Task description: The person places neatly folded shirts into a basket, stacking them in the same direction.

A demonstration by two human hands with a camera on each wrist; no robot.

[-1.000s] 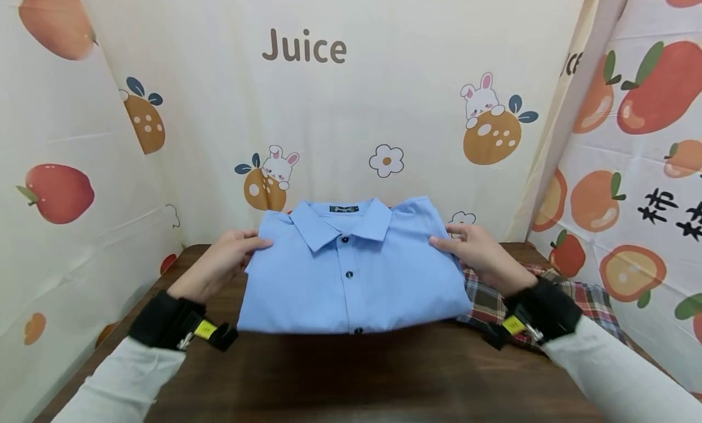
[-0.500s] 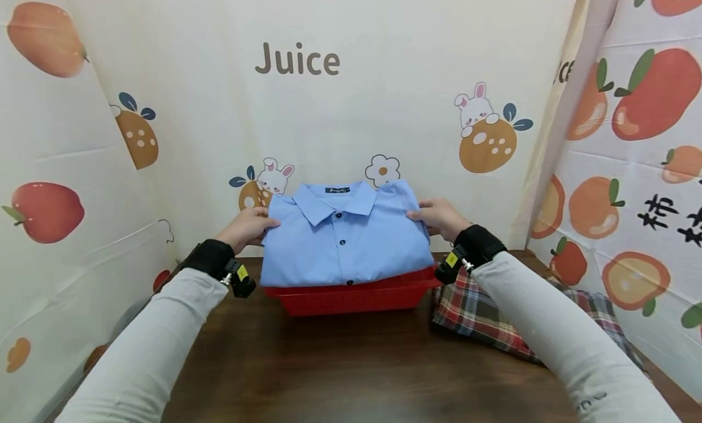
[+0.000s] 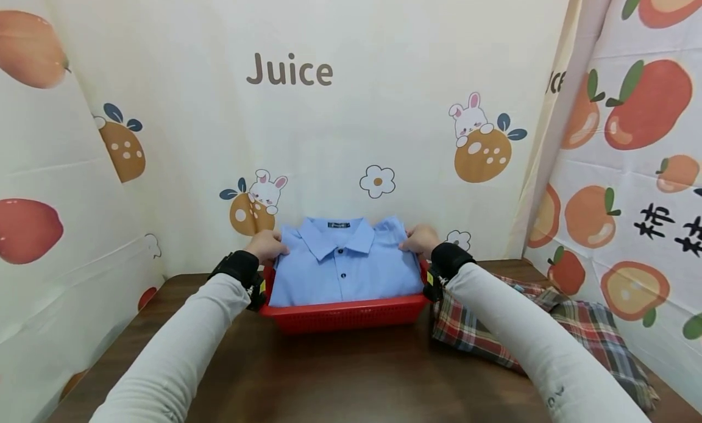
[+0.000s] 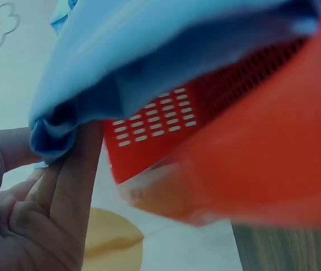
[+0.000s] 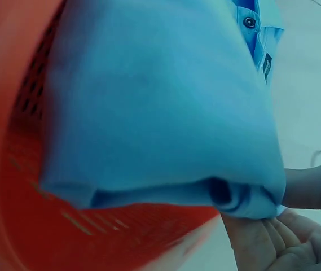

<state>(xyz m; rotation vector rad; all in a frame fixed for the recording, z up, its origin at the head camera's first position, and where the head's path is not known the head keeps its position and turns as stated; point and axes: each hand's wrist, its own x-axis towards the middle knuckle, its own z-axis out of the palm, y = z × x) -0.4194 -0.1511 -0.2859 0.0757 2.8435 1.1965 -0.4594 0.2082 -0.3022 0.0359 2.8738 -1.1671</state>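
Blue folded shirt lying in the red basket at the table's far edge; left hand and right hand pinch its shoulder corners.

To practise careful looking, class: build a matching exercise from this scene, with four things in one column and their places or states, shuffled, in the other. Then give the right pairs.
Things:
1. blue shirt
2. red basket
3. plaid cloth
4. left hand

Places or states:
A. lies on the table, right of the basket
B. grips the shirt's left edge
C. folded, in the basket
D. stands on the wooden table

Pairs: 1-C, 2-D, 3-A, 4-B
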